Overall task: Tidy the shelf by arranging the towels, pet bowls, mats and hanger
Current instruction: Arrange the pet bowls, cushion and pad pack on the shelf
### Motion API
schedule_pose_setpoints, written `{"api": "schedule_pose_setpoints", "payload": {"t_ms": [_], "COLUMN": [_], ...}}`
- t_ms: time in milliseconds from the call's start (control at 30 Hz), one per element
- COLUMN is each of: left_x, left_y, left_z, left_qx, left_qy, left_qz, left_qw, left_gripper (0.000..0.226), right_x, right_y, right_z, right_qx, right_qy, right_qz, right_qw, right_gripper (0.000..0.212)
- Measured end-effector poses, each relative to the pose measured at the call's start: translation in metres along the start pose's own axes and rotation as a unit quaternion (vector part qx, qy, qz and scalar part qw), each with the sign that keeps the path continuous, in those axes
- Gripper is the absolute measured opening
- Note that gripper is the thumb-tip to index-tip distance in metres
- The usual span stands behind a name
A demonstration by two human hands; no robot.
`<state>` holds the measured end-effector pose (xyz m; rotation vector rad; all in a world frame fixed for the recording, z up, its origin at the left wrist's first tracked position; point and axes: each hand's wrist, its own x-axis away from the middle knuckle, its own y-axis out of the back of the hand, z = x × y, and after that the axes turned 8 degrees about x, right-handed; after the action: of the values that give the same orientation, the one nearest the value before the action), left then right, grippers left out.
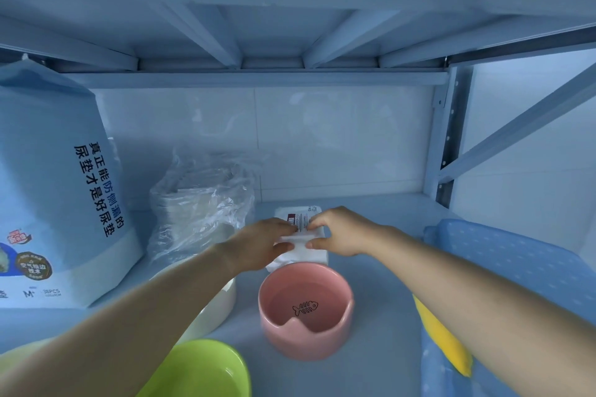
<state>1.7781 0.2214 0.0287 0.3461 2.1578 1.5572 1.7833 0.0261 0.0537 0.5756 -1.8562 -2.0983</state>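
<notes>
- pale blue metal shelf board [383,293] is lying flat
- glossy white tiled wall [322,138] is standing right behind it
- ribbed metal underside of the upper shelf [274,35] is hanging overhead
- perforated metal upright [446,138] is standing back right, slanted brace [516,126] leaning off it

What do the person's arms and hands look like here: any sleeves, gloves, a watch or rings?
No clothing shows. The left forearm and right forearm are bare right to the picture's edge, with no sleeve or cuff in view. The left hand and right hand wear no gloves. No watch, bracelet or ring is visible on the sides that face the head camera.
</notes>
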Motion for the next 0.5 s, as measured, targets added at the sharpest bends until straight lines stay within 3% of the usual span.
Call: {"api": "schedule_pose_setpoints", "payload": {"t_ms": [233,367,500], "left_x": [0.008,0.017,0.035], "left_y": [0.005,0.023,0.04], "left_z": [-0.014,-0.027,-0.036], "left_qx": [-0.039,-0.033,-0.018], "left_qy": [0.055,0.065,0.064], "left_qz": [-0.006,-0.078,-0.114], "left_qw": [0.998,0.994,0.991], "left_gripper": [0.045,0.044,0.037], "right_x": [0.008,0.017,0.033], "right_y": [0.004,0.019,0.027], "right_z": [0.006,0.002,0.003], "right_qx": [-0.007,-0.069,-0.078], "right_qy": [-0.013,-0.011,0.005], "right_qz": [-0.03,-0.103,-0.112], "right_qw": [0.999,0.992,0.991], "right_gripper": [0.044,0.039,0.035]}}
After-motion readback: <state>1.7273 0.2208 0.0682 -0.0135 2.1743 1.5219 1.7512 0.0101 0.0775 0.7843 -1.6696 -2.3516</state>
